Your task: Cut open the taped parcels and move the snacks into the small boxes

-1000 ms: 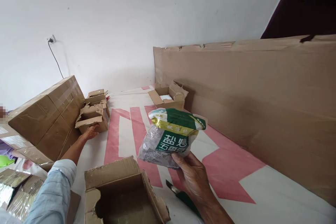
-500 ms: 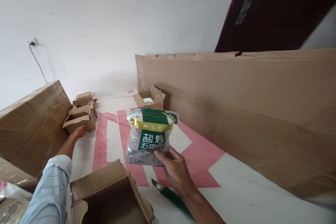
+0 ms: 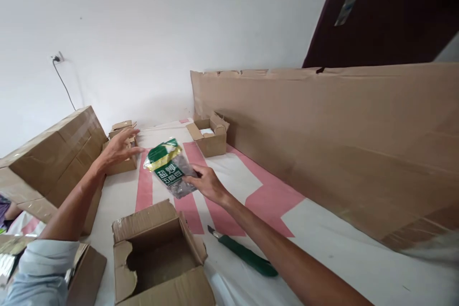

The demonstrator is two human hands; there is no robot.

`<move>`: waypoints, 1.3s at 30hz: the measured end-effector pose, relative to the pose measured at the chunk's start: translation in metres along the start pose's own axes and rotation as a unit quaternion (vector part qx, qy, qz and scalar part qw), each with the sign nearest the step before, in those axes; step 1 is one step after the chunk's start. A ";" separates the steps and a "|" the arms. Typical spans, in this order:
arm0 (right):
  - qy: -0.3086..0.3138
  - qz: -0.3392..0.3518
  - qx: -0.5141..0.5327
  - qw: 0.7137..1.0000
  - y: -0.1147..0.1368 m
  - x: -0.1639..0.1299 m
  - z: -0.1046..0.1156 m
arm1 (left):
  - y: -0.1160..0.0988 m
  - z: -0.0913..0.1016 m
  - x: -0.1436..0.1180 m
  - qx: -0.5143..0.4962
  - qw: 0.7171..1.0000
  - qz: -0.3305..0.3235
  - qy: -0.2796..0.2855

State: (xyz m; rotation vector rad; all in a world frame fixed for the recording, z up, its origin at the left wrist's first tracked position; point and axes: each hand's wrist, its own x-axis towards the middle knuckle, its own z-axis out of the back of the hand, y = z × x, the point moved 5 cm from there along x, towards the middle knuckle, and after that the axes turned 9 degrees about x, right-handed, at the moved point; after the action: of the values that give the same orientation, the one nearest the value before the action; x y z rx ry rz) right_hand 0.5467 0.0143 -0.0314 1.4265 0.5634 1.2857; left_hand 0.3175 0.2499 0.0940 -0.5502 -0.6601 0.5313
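Note:
My right hand (image 3: 208, 182) grips the lower right side of a clear plastic snack bag (image 3: 171, 168) with a green and gold label and Chinese print. The bag is tilted to the left above the table. My left hand (image 3: 120, 147) is raised with thumb and fingers apart, holding nothing. It partly covers the small cardboard boxes (image 3: 124, 166) at the far left. Closest to me stands an open cardboard box (image 3: 154, 220), with its flaps folded out. Beside it, under my right forearm, lies a utility knife (image 3: 247, 256) with a green handle and its blade showing.
A tall cardboard sheet (image 3: 304, 143) borders the table on the right. Near it at the back sits an open small box (image 3: 211, 143) with something white inside. A large taped carton (image 3: 60, 162) stands at left. Red markings cover the white tabletop sheet (image 3: 340, 258).
My right hand has carried the bag forward and left, tilting it. My left hand has lifted off the front of the small box and spread its fingers. The view has shifted slightly.

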 end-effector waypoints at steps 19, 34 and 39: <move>0.067 0.081 -0.028 0.994 0.040 0.011 -0.029 | 0.045 -0.006 -0.081 0.531 0.788 0.154 0.270; -0.058 -0.211 -0.006 0.976 -0.119 -0.142 0.078 | 0.148 0.015 -0.034 0.546 0.754 0.257 0.260; -0.078 -0.185 -0.038 0.979 -0.144 -0.153 0.078 | 0.132 0.008 -0.031 0.587 0.738 0.278 0.183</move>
State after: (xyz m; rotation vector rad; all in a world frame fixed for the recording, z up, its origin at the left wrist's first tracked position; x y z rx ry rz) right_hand 0.6141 -0.1053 -0.2082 1.2743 0.6312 0.8839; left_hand 0.2546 0.3298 0.0037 0.3979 0.3213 1.2255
